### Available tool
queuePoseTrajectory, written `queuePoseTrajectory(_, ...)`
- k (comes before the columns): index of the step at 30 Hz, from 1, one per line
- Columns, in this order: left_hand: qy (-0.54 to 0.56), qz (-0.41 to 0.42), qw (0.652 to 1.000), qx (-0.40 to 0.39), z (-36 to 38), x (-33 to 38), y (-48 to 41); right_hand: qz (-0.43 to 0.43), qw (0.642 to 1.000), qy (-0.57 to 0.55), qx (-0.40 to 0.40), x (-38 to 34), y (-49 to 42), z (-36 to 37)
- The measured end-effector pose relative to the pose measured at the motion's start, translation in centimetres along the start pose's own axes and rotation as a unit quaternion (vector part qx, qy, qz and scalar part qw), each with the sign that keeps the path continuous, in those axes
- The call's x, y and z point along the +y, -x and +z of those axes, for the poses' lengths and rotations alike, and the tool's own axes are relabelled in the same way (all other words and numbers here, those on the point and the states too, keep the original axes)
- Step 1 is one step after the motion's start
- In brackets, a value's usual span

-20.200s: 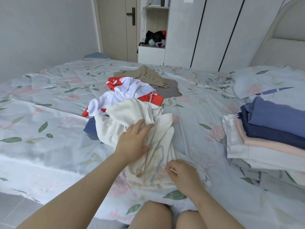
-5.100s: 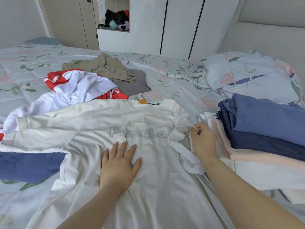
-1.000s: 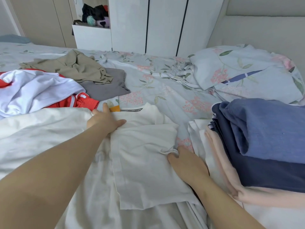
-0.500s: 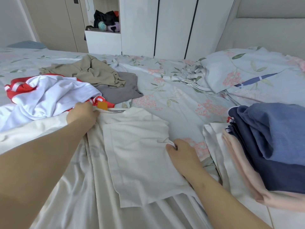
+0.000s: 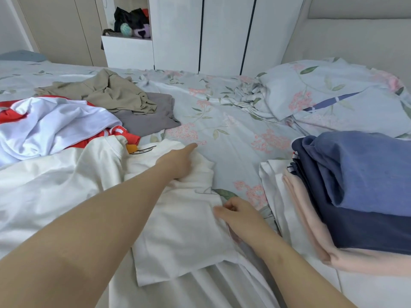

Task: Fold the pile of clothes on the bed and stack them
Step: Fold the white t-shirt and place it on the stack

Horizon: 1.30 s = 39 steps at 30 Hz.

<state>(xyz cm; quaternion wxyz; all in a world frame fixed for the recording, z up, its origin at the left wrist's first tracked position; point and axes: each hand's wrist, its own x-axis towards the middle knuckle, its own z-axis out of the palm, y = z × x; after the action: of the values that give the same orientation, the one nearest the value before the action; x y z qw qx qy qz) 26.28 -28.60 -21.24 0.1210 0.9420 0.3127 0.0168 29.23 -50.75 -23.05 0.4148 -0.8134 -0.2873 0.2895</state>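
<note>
A white shirt (image 5: 178, 236) lies spread on the bed in front of me, its right side folded inward over the body. My left hand (image 5: 178, 163) lies on the shirt's right shoulder near the collar label, index finger stretched out, the other fingers curled into bunched fabric. My right hand (image 5: 240, 216) pinches the right edge of the folded-in part. The unfolded pile sits at the left: a white and red garment (image 5: 51, 125), a khaki one (image 5: 104, 92) and a grey one (image 5: 146, 121). The folded stack (image 5: 367, 174) stands at the right, blue on top.
The floral bed sheet (image 5: 233, 134) shows between the shirt and the stack. A floral pillow (image 5: 322, 92) lies at the back right by the padded headboard. White wardrobe doors (image 5: 222, 32) and an open shelf with small items stand behind the bed.
My left hand has moved from the left side of the collar across to the shirt's right shoulder. My right hand stays at the folded edge. The view has shifted slightly.
</note>
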Motion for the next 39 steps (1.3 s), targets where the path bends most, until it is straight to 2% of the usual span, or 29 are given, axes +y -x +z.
queuePoseTrajectory(2,-0.035,-0.022,0.999,0.004,0.2,0.1,-0.8,-0.019,0.999,0.024,-0.011,0.1,-0.2,0.0)
queuePoseTrajectory(4,-0.002,-0.049,0.999,0.015,0.4,0.2,-1.5,-0.025,1.0,0.015,-0.003,0.2,-0.5,-0.3)
queuePoseTrajectory(6,0.127,-0.095,0.985,0.061,0.5,0.0,-2.6,-0.009,0.998,-0.034,0.049,0.3,-0.9,-1.0)
queuePoseTrajectory(9,0.321,-0.115,0.921,0.186,0.0,0.2,-3.9,0.03,0.98,-0.074,0.185,0.9,-1.6,-2.1)
queuePoseTrajectory(11,0.356,-0.087,0.914,0.171,0.3,0.8,-3.1,0.041,0.971,-0.084,0.22,1.1,-1.8,-2.4)
queuePoseTrajectory(15,0.253,-0.03,0.967,0.022,2.2,0.9,-0.6,0.025,0.974,-0.05,0.221,1.1,-1.6,-2.2)
queuePoseTrajectory(17,0.155,-0.041,0.987,0.021,2.0,1.2,0.3,0.007,0.977,-0.08,0.2,1.0,-0.7,-2.4)
queuePoseTrajectory(20,0.001,-0.099,0.995,0.016,0.8,0.8,1.9,-0.012,0.996,-0.07,0.056,0.9,1.9,-2.7)
queuePoseTrajectory(23,-0.003,-0.118,0.992,-0.038,-0.4,-0.3,2.7,-0.026,0.998,0.034,-0.04,1.1,4.1,-3.1)
queuePoseTrajectory(26,0.063,-0.096,0.993,0.03,-1.4,-0.9,3.1,-0.06,0.994,0.087,0.003,1.4,4.7,-3.2)
queuePoseTrajectory(28,0.137,-0.118,0.982,0.061,-1.2,-1.0,3.5,-0.064,0.988,0.101,0.093,1.4,4.8,-3.1)
queuePoseTrajectory(29,0.161,-0.129,0.977,0.046,-0.9,-1.0,3.9,-0.057,0.982,0.117,0.134,1.3,5.0,-2.9)
queuePoseTrajectory(31,0.097,-0.147,0.984,0.013,0.1,-0.8,5.0,-0.066,0.968,0.175,0.167,1.6,5.4,-2.3)
queuePoseTrajectory(33,-0.029,-0.12,0.989,0.081,0.7,-0.2,6.8,-0.106,0.95,0.249,0.154,2.3,6.0,-1.5)
queuePoseTrajectory(35,-0.048,-0.042,0.987,0.145,1.4,0.6,9.1,-0.125,0.943,0.284,0.123,2.7,6.9,-1.1)
queuePoseTrajectory(37,-0.002,0.001,0.994,0.113,2.6,1.3,11.7,-0.108,0.955,0.246,0.125,2.4,8.1,-1.3)
queuePoseTrajectory(39,0.008,0.012,0.999,0.043,3.7,2.0,14.7,-0.069,0.971,0.179,0.139,2.0,9.3,-1.6)
